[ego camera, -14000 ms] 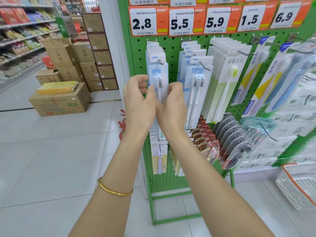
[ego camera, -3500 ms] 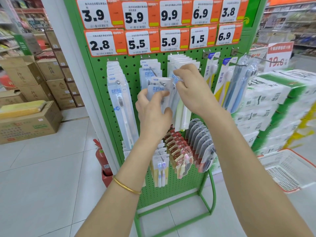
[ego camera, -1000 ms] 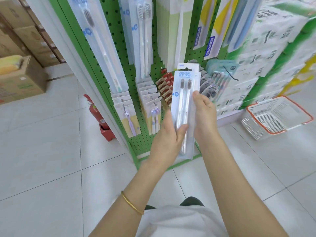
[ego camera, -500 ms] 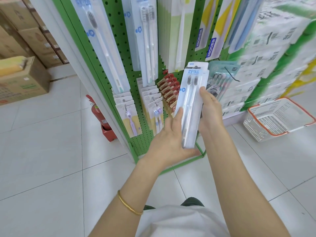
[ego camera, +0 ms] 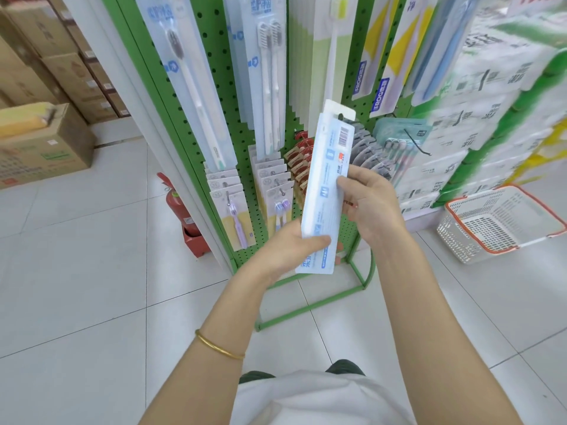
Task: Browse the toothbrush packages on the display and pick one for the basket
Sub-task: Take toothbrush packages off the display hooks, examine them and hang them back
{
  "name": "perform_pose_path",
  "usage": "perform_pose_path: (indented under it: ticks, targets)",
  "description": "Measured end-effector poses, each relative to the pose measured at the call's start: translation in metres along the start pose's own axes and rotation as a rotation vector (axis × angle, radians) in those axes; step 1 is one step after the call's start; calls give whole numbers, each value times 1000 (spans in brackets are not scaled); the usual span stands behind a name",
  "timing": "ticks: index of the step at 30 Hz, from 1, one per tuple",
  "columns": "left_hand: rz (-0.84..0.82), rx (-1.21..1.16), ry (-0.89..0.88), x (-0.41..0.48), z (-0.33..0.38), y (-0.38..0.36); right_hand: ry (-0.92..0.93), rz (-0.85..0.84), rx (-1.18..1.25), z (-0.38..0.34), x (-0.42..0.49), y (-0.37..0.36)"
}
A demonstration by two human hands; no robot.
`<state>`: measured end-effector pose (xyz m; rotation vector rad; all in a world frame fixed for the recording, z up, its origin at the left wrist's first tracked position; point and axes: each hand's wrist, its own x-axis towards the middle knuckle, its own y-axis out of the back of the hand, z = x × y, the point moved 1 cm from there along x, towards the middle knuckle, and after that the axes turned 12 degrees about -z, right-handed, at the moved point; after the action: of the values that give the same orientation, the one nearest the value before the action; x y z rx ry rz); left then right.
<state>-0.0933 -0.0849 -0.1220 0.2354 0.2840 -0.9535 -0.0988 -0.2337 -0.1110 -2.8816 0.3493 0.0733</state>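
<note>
Reading the back of the toothbrush package [ego camera: 325,191], held nearly upright before the pegboard display [ego camera: 211,50]: the left hand [ego camera: 288,250] grips its bottom end and the right hand [ego camera: 371,204] pinches its side edge. This looks like the checking step. Next, if chosen, it must travel right and down into the basket [ego camera: 457,237] on the floor.

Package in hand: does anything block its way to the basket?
Nothing visible does. The left hand and right hand hold the package before the display; the basket stands on the floor to its right, top open, only tiles between.

both hands [ego camera: 372,202] grip toothbrush package [ego camera: 326,191] | basket [ego camera: 503,223] on floor, right
</note>
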Motion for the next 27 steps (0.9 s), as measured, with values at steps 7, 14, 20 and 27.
perform_pose_path:
  ticks: [7,14,20,27]
  targets:
    - [202,-92,-99,7,27,13,36,-269,-60,-6,-4,0]
    - [594,-168,-362,8,73,43,-9,-425,-51,-5,-7,3]
    - [492,-199,-443,2,100,51,-34,-617,101,-16,1,-8]
    - [359,-234,-556,-5,133,64,12,-852,173,-43,10,-36]
